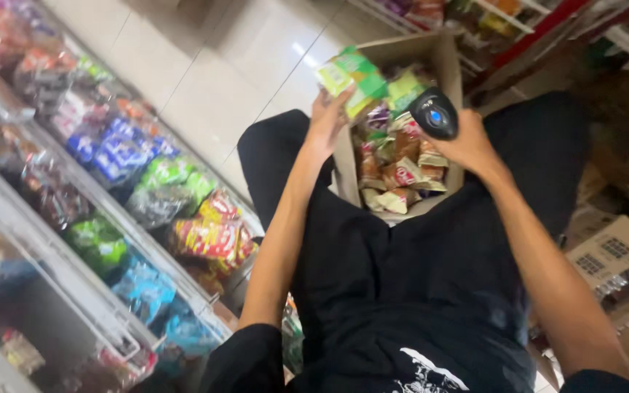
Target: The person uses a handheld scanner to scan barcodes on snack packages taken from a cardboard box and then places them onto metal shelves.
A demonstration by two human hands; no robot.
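The left hand (327, 120) grips a green snack packet (351, 78) above the open cardboard box (442, 54) of snacks — the right hand (467, 145) is clamped on a black scanner (433, 113).

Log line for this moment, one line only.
left hand: holds green snack packet | right hand: holds black scanner | both over open cardboard box of packets | freezer to the left
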